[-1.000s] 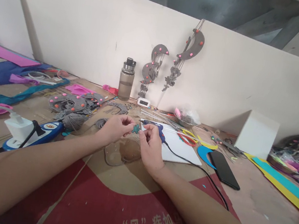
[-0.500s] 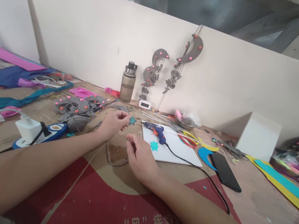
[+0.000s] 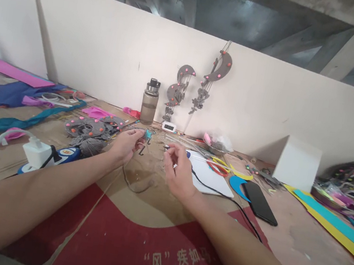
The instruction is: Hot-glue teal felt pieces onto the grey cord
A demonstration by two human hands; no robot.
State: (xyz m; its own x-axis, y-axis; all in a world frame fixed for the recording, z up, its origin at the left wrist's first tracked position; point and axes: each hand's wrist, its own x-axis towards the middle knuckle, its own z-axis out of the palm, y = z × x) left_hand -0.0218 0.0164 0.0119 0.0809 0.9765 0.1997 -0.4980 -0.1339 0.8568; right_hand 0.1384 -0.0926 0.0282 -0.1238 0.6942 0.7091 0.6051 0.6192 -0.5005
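Note:
My left hand (image 3: 125, 145) pinches a small teal star-shaped piece (image 3: 148, 134) at its fingertips, above the cardboard. A thin grey cord (image 3: 134, 190) curves over the cardboard below this hand. My right hand (image 3: 177, 167) is a little to the right, its fingers loosely bent and apart, with nothing visible between them. It covers most of a blue glue gun (image 3: 188, 154), whose dark nozzle shows beside the fingertips. The gun's black cable (image 3: 209, 185) runs across a white board (image 3: 214, 179) toward the front right.
A water bottle (image 3: 149, 104) and a small white timer (image 3: 169, 126) stand by the wall. Grey crescent ornaments (image 3: 221, 66) hang there. Grey yarn (image 3: 91, 146) and a power strip (image 3: 68, 154) are left; scissors (image 3: 218, 168), a blue crescent (image 3: 238, 186) and a phone (image 3: 260, 202) right.
My left hand has moved left with the star-shaped piece. My right hand has shifted up and right, now covering the glue gun and the teal flower shape seen on the board before.

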